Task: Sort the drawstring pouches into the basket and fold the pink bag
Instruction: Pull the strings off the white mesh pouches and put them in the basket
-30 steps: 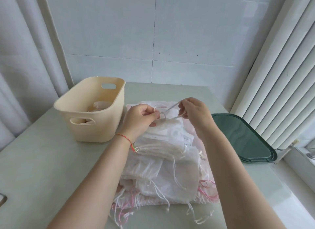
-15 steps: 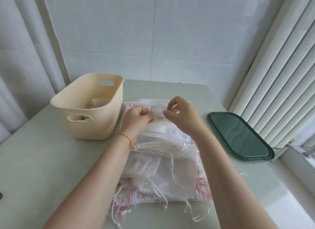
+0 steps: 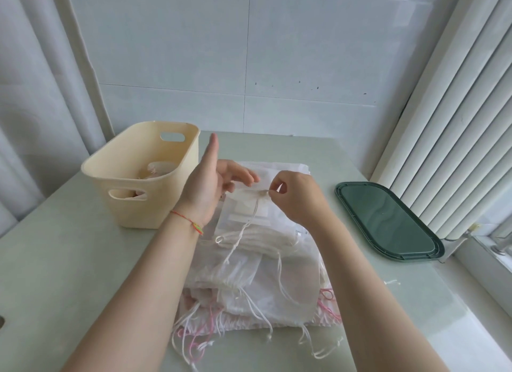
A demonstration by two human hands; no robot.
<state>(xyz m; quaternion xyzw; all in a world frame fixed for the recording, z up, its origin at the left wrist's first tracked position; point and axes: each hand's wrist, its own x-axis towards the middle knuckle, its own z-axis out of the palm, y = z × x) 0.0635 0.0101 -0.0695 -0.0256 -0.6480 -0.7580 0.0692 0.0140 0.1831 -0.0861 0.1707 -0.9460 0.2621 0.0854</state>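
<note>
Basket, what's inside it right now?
Inside the basket some pale pouches lie at the bottom. Its front wall hides most of them, so their number can't be told.

Dark green tray point(image 3: 388, 222) flat on pale tabletop point(image 3: 55, 260), right side, near vertical blinds point(image 3: 457, 122). White tiled wall point(image 3: 249, 52) behind; curtain point(image 3: 33, 94), possibly, at left.

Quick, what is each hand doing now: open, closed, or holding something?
Left hand: open, fingers straight, holding nothing.
Right hand: closed, pinching the top pouch at its drawstring.
</note>
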